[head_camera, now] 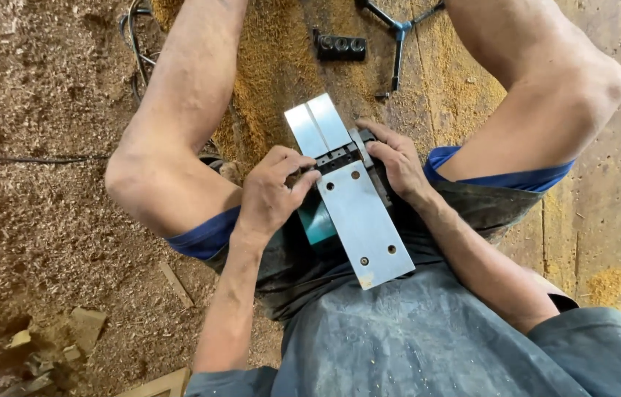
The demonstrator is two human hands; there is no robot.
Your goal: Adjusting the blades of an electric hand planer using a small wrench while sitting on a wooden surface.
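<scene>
An electric hand planer (358, 213) is held upside down on the lap of a seated person, its flat metal sole turned upward and its teal body (318, 224) partly seen beneath. The sole is divided in 2 plates, with the dark cutter drum slot (336, 156) lying across between them. The left hand (274, 195) is closed on the left edge of the planer at the slot, thumb and fingertips pinched against the dark part. The right hand (399, 165) is clasped around the right side of the planer at the same level, fingers curled over its edge. Both knees are raised on either side, and blue shorts (501, 179) and a grey shirt (413, 338) are worn. Beyond the planer, a black block with 3 round holes (340, 46) and a 3-armed wrench (397, 33) are lying on a sawdust-strewn wooden floor (604, 184). Black cables (134, 51) are seen running over wood shavings at the left.
</scene>
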